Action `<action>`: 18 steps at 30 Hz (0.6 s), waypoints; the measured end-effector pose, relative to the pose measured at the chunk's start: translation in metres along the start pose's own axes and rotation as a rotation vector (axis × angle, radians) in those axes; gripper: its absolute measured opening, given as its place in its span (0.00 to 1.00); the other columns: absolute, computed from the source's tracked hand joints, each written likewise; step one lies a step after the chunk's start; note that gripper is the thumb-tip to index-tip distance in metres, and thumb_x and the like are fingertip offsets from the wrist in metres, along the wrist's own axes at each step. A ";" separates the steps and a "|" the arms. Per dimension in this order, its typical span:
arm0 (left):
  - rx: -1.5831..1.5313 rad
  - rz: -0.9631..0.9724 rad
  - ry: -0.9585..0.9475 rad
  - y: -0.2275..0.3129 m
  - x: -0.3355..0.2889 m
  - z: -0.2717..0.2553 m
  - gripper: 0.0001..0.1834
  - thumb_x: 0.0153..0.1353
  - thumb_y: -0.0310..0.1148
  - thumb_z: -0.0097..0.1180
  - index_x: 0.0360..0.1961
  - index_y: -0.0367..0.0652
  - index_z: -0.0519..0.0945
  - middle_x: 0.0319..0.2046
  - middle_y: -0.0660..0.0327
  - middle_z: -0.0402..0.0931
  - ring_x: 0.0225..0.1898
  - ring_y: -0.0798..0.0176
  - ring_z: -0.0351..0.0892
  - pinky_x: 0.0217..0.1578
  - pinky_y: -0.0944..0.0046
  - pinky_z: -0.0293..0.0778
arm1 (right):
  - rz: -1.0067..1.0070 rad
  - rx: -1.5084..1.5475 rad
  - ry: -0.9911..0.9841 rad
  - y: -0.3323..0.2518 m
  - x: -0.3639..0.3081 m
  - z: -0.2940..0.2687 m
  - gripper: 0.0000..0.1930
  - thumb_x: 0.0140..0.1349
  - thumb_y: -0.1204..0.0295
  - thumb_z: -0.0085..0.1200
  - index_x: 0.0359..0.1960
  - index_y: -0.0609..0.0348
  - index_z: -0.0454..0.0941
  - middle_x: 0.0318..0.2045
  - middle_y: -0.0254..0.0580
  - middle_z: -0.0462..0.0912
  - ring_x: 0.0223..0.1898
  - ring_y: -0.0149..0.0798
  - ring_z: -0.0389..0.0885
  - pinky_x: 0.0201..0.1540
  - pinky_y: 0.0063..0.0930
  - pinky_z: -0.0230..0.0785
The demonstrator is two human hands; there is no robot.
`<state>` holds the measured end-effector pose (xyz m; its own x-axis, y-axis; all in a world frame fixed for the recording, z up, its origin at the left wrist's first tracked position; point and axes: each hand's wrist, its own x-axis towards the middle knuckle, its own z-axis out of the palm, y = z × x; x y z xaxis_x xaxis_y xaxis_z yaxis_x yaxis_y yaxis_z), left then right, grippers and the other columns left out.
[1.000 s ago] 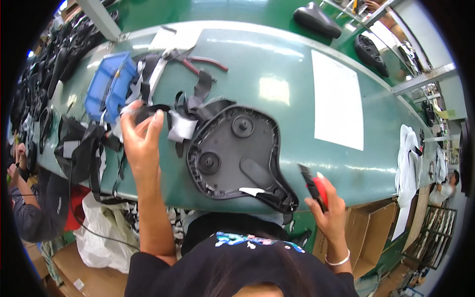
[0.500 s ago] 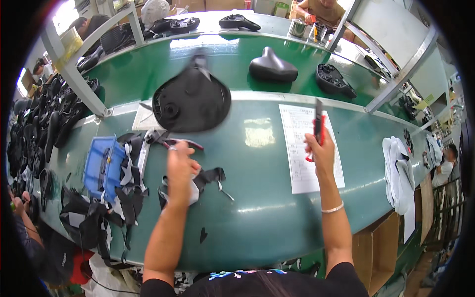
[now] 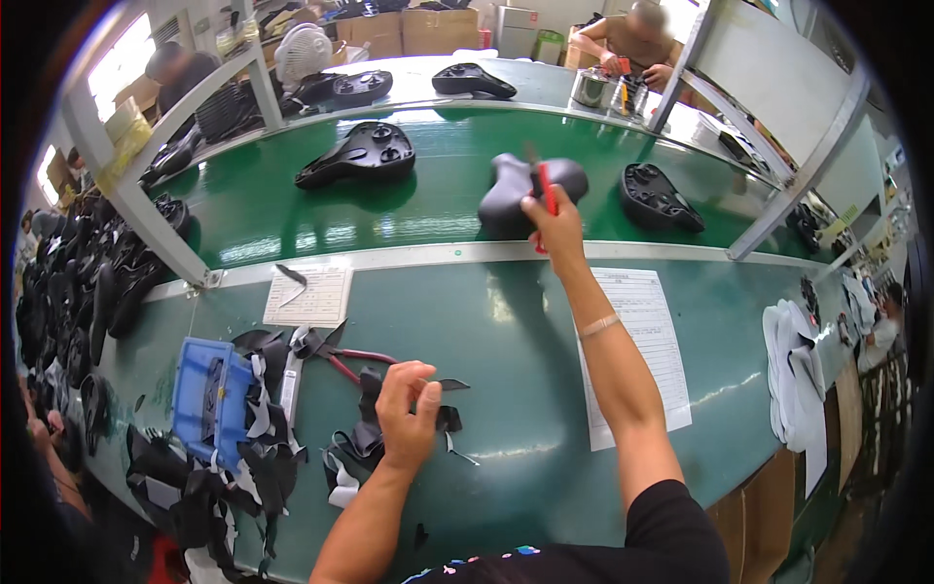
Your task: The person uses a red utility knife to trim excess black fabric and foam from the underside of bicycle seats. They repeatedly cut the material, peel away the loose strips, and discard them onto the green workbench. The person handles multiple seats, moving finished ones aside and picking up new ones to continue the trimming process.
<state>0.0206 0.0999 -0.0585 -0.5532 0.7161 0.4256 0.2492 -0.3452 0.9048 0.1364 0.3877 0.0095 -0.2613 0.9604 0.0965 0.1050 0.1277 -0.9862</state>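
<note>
1. My right hand [image 3: 558,229] is stretching out far ahead of my left; its fingers are closing tightly around a red knife [image 3: 546,187], blade pointing away from me.
2. A smooth grey saddle [image 3: 506,200] is resting on the green belt [image 3: 457,146] right behind those fingers and the knife, looking blurred; I cannot tell whether I am touching it.
3. An upturned black saddle [image 3: 384,151] is lying well to the left of my right fingers, and another upturned saddle [image 3: 662,200] is sitting nearer, to their right.
4. My left hand [image 3: 407,417] is hovering over the worktable [image 3: 516,428], its fingers bending loosely, with nothing showing in their grasp.
5. Black scraps [image 3: 365,438] are lying just beside and below those left fingers; red-handled pliers [image 3: 311,343] are resting beyond them to the left, and a blue bin [image 3: 233,399] is standing farther left.
6. A printed sheet [image 3: 657,350] is lying nearer me than my right fingers, partly under my forearm.
</note>
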 end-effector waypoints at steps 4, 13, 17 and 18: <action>-0.570 -0.379 -0.099 0.005 0.012 -0.008 0.35 0.66 0.58 0.41 0.61 0.38 0.59 0.56 0.47 0.65 0.53 0.56 0.71 0.51 0.59 0.69 | -0.835 -0.754 -0.396 -0.049 -0.101 -0.029 0.10 0.52 0.68 0.62 0.36 0.52 0.79 0.28 0.41 0.75 0.26 0.42 0.79 0.31 0.30 0.73; -0.661 -0.670 -0.252 0.017 0.027 -0.010 0.52 0.48 0.41 0.59 0.69 0.41 0.42 0.57 0.44 0.63 0.57 0.50 0.68 0.55 0.54 0.69 | -0.016 -0.126 0.103 0.017 -0.029 -0.139 0.12 0.62 0.60 0.55 0.39 0.54 0.75 0.22 0.29 0.75 0.24 0.23 0.73 0.26 0.15 0.66; -0.628 -0.611 -0.227 0.009 0.025 -0.010 0.53 0.47 0.42 0.59 0.68 0.38 0.42 0.56 0.44 0.64 0.56 0.51 0.69 0.55 0.56 0.67 | 0.065 0.228 0.402 0.069 0.065 -0.177 0.23 0.59 0.58 0.58 0.52 0.55 0.69 0.40 0.41 0.72 0.29 0.36 0.75 0.29 0.30 0.79; -0.614 -0.636 -0.237 0.007 0.024 -0.012 0.54 0.47 0.42 0.59 0.68 0.37 0.41 0.56 0.43 0.63 0.56 0.51 0.69 0.55 0.57 0.67 | 0.078 0.235 0.410 0.075 0.076 -0.179 0.24 0.59 0.59 0.59 0.54 0.54 0.67 0.41 0.42 0.71 0.29 0.36 0.75 0.29 0.32 0.80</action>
<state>-0.0002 0.1073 -0.0426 -0.2471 0.9640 -0.0983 -0.5512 -0.0564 0.8325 0.2965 0.5149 -0.0332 0.1442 0.9894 0.0192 -0.1231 0.0372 -0.9917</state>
